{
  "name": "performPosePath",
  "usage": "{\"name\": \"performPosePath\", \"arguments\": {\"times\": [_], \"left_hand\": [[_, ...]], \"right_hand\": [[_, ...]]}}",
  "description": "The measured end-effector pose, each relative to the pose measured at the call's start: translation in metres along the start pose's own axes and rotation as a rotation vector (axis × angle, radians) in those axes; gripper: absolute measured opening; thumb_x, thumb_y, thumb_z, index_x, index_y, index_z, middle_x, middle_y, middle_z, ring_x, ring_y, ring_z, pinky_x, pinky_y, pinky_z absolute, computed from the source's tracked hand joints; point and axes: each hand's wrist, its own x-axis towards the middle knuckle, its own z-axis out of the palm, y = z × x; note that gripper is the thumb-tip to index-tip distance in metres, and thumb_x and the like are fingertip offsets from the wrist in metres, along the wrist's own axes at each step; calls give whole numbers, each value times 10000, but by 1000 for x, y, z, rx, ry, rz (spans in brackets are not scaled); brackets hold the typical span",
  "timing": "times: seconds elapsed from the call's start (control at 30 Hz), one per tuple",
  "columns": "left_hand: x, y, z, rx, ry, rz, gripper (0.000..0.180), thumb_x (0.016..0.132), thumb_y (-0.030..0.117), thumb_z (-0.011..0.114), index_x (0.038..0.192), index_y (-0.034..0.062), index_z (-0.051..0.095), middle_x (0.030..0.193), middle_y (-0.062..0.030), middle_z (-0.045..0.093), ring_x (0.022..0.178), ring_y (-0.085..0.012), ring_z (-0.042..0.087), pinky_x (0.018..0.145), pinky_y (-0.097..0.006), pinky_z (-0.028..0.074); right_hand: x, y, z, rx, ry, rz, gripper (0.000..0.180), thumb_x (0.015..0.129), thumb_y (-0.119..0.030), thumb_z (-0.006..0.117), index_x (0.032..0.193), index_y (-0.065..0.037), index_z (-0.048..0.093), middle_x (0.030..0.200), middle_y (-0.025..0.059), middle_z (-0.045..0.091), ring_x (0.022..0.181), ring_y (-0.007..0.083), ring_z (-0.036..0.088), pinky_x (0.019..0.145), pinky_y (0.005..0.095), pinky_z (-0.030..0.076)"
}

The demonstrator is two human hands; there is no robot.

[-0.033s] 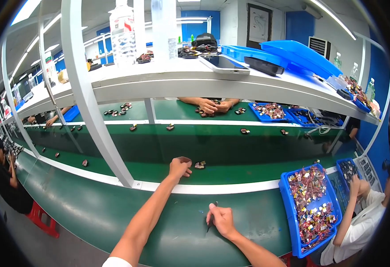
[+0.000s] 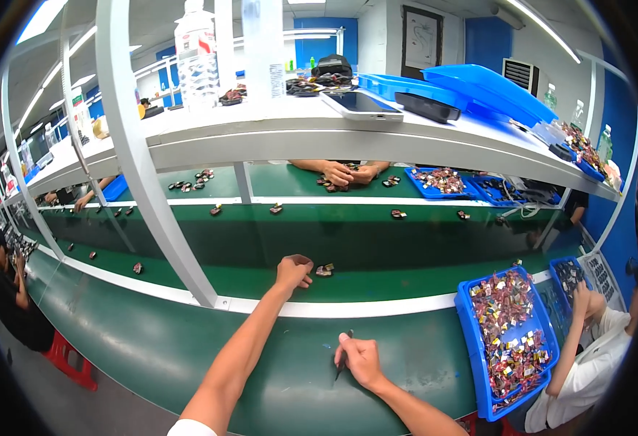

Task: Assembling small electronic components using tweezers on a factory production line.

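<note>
Left hand (image 2: 293,271) loosely curled, empty, beside small component (image 2: 324,270) on conveyor belt (image 2: 377,280); right hand (image 2: 361,360) gripped dark tool (image 2: 343,361). Risk: belt might carry component beyond reach.

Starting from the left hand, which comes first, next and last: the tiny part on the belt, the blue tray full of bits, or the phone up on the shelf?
From the left hand:
1. Small part, just right of it on the belt.
2. Blue tray, far right, on the bench.
3. Phone, up on the shelf.

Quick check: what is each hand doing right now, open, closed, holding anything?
Left hand: fingers curled, reached out over the green belt beside a small dark part; grip cannot be told.
Right hand: closed on a thin dark tool.
</note>
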Motion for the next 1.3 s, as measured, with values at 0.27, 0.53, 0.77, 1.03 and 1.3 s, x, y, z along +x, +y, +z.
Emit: {"name": "performPosePath", "arguments": {"times": [0.27,0.53,0.77,1.03,1.3], "left_hand": [[23,8,21,373,11,-148,220,818,155,790,958,-9,746,826,-104,741,632,-159,692,549,-293,593],[-5,-12,2,370,146,190,208,892,151,732,959,-21,636,761,-97,733,563,-142,678,466,-285,527],[-117,7,8,-192,-126,31,140,965,108,661,1013,-15,615,807,-96,707,516,-113,600,407,-247,416],[-190,-15,0,-320,-113,-7,163,1002,98,637,1116,-17,616,833,-76,689,551,-88,587,435,-219,407],[-193,-18,10,-290,-114,67,169,982,81,666,1111,-23,630,833,-56,705,558,-61,591,434,-203,407]], "right_hand": [[-3,-3,-3,-71,19,-111,520,1045,-320,567,667,11,698,488,35,537,467,109,507,474,293,391],[0,-1,-3,161,-74,94,556,1077,-355,482,731,20,704,602,90,658,430,133,577,445,253,423],[4,0,-25,354,107,165,511,1105,-404,404,969,48,600,804,208,700,606,289,734,488,283,569],[7,-63,-22,284,119,79,200,950,-79,670,1103,29,600,1013,181,715,842,250,755,619,271,585],[1,-30,-8,291,43,-16,171,909,51,705,1076,62,671,1031,196,747,690,205,739,593,266,593]]}}
